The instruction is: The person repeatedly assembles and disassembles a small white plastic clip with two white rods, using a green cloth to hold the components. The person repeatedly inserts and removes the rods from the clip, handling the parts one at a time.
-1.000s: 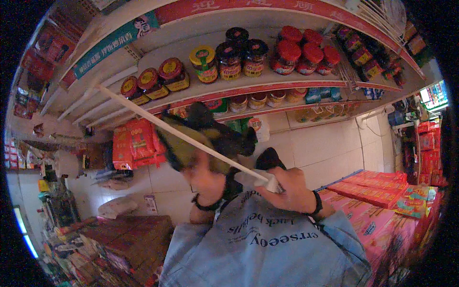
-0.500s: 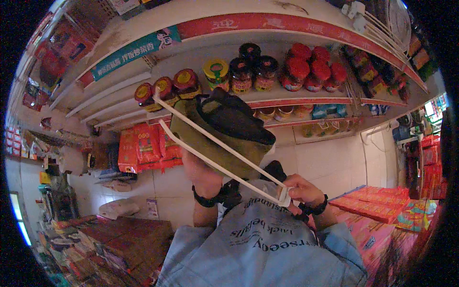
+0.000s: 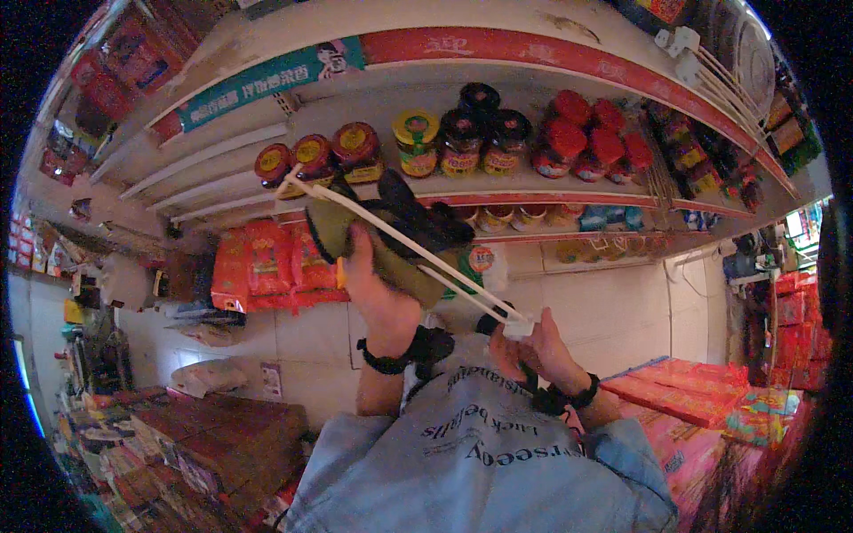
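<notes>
My right hand [image 3: 544, 348] grips the white end block of a two-pronged white display hook [image 3: 418, 253]. Its long, thin prongs slant up to the left, and their tips reach in front of the jars. Around an olive-green and black cloth [image 3: 395, 266] my left hand [image 3: 382, 302] is closed; part of the cloth sits behind the prongs. Whether it touches them I cannot tell. Beyond the tips stand dark-red-lidded jars [image 3: 313, 158] on the shelf.
The white shelf [image 3: 409, 98] ahead also carries a yellow-lidded jar [image 3: 416, 142], black-lidded jars [image 3: 506, 142] and red-lidded jars [image 3: 564, 142]. Red packets [image 3: 267, 266] hang lower left. Brown boxes [image 3: 213, 426] stand at left, flat red packages [image 3: 675, 391] at right.
The hook has turned, so its prongs now look closer together. The cloth has bunched up and shifted a little left, and my left hand shows more clearly on it.
</notes>
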Tool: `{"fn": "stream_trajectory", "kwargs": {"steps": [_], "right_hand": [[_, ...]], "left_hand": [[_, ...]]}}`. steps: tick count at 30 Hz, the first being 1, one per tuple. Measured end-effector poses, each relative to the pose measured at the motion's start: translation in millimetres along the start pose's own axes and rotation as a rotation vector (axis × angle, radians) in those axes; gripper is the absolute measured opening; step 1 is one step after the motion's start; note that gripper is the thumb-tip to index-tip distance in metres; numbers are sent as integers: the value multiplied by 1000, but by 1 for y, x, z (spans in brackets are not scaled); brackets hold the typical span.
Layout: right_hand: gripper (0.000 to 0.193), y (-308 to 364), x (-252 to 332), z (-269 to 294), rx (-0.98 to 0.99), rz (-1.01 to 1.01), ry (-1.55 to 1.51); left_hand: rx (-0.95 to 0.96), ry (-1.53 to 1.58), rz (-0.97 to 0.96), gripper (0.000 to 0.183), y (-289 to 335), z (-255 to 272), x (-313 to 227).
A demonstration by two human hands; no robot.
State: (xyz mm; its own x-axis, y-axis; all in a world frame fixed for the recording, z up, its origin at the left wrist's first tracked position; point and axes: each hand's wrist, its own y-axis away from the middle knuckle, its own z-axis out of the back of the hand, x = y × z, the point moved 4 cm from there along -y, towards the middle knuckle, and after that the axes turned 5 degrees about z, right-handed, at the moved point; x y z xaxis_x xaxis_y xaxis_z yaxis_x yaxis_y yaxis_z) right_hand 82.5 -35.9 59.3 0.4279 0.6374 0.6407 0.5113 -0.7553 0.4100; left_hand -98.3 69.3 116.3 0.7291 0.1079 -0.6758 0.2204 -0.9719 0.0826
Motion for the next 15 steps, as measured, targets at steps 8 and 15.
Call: {"fn": "stream_trajectory", "kwargs": {"steps": [8, 15], "right_hand": [[17, 2, 12, 0, -249, 561, 864], [13, 7, 14, -2, -333, 739, 1285]], "left_hand": [[-33, 125, 64, 33, 7, -11, -7], [52, -132, -94, 32, 9, -9, -8]]}}
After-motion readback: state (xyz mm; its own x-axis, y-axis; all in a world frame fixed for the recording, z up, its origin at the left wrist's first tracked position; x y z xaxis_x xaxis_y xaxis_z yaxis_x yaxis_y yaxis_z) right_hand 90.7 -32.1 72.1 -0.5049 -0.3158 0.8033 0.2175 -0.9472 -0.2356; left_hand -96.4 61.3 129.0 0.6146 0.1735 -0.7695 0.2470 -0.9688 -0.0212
